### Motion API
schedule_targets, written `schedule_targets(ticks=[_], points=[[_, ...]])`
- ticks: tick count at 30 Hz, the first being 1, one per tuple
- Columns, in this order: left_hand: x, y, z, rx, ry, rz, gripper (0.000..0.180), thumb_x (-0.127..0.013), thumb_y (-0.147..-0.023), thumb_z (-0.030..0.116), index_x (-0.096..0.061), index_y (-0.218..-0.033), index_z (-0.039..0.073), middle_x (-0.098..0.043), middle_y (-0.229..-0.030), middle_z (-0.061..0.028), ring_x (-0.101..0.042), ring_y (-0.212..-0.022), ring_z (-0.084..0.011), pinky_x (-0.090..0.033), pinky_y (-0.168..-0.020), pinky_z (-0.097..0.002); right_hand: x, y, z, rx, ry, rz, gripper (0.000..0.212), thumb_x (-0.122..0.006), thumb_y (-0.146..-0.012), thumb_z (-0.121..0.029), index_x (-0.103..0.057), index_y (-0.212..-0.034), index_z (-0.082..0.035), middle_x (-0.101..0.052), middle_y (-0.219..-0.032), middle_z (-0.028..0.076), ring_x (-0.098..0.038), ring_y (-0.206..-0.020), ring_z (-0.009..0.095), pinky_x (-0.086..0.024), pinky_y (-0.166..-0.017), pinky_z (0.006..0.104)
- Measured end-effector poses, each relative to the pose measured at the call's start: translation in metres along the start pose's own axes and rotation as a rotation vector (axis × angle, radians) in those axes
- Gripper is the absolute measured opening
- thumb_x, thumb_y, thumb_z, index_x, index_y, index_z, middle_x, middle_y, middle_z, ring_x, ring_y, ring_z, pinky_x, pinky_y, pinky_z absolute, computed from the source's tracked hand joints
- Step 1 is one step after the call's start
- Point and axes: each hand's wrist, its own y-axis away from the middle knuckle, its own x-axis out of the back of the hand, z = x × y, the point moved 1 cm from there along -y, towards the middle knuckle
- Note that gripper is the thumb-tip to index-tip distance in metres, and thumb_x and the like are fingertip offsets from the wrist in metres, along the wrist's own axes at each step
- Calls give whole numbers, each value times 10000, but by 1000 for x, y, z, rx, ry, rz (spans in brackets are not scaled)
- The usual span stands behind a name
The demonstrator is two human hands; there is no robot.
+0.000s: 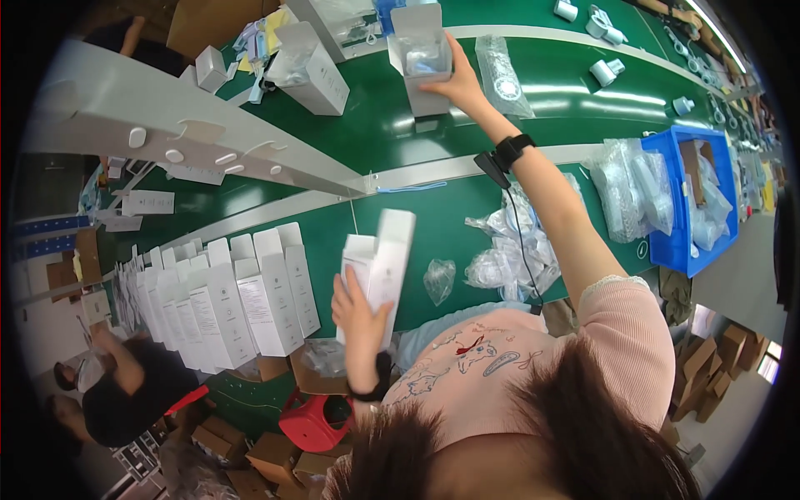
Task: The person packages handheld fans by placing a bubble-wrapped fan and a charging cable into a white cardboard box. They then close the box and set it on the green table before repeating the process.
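My left hand (pixel 360 321) grips a tall white carton (pixel 393 258) near the table's front edge, its top flap standing up. Reaching far across the green table, my right hand (pixel 458 79) is wrapped round an open white box (pixel 429 104), which has clear plastic and something pale inside. Left of that box stands another open white box (pixel 321 79) with plastic wrap sticking out. A bubble-wrap pouch (pixel 502 77) lies just right of my right hand. Between my arms rest a small clear bag (pixel 439 281) and a heap of white bagged parts (pixel 512 246).
A row of white cartons (pixel 221 308) stands at the left. A grey metal post (pixel 208 125) slants across the upper left. The blue bin (pixel 667 242) at the right holds plastic-wrapped items. A cord hangs from my right wristband (pixel 510 152). A red stool (pixel 312 421) stands below.
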Motion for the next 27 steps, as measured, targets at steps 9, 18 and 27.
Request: schedule_targets(ticks=[9,18,27], points=[[-14,-74,-62,129,79,167,675,-708,-672,220,-363,-1213,9,-485,-1131,-204,-522,-915,-297,-426,-789,-357,63,-21,48,26,627,15,634,-637,-638,-100,-419,-1231,-55,-483,-1152,210,-466,-1082,321,-393,-902,375],[-18,-86,-56,183,679,-193,521,-690,-700,143,-409,-1112,-6,-529,-1018,-149,-528,-949,-243,-409,-832,-316,61,-63,124,-743,579,-373,569,-661,-657,-288,-478,-1141,-50,-515,-1077,239,-511,-999,314,-442,-808,385],[5,-100,22,-373,927,160,659,-743,-603,128,-379,-1145,36,-346,-1235,-146,-392,-1107,-249,-381,-880,-354,43,-19,61,-415,-14,76,645,-691,-658,-190,-365,-1193,-38,-453,-1142,179,-538,-923,345,-482,-757,391]])
